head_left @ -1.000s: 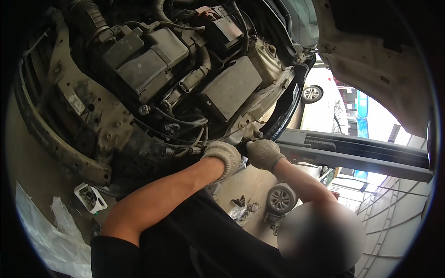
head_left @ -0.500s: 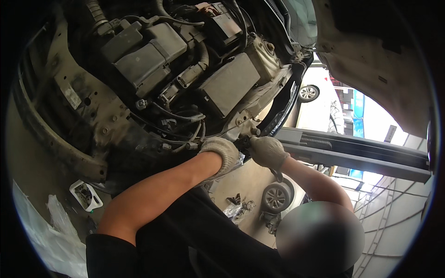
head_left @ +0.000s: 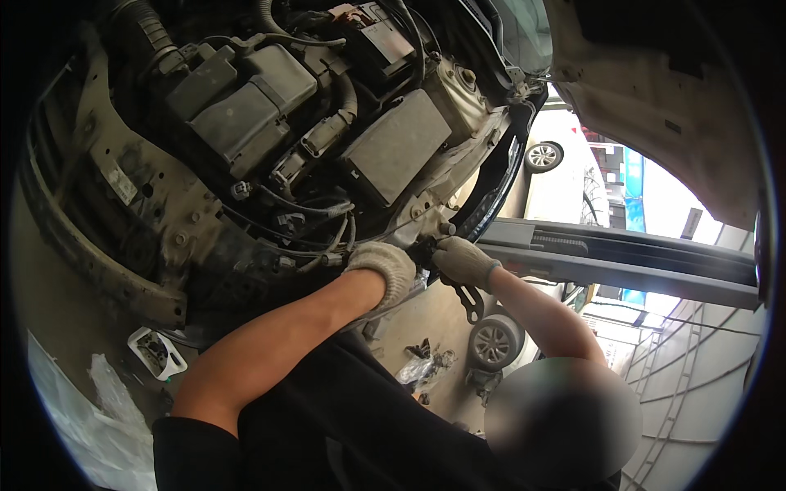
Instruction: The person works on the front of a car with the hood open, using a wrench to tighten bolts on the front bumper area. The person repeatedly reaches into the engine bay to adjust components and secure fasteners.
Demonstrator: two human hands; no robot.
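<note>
Holds fingers [head_left: 443,254] of the gloved right hand [head_left: 467,263] clamped around a dark tool [head_left: 467,296], close to the front corner of an opened car [head_left: 176,200]. Lets the tool's bare end jut out beneath those curled fingers, slanting down and slightly rightward, near the wrist; hides the gripped part inside the glove. Looks black or nearly so, narrow, bent along its length, with a rounded, looped tip; cannot tell the exact kind.

Reaches in just beside with the gloved left hand [head_left: 391,270], presenting mostly knitted cuff; cannot tell whether its fingers stand apart or together, out of sight beyond the glove's edge. Has a dark fitting [head_left: 423,248] between both hands, right by the right fingertips; cannot tell whether touching.

Includes, just above the right hand, a stubby cylinder [head_left: 447,229] on a pale metal bracket [head_left: 408,218], and farther up a flat, dusty dark box [head_left: 397,146]. Shows, lower down beyond the tool, a wheel [head_left: 494,342] with a silvery rim.
</note>
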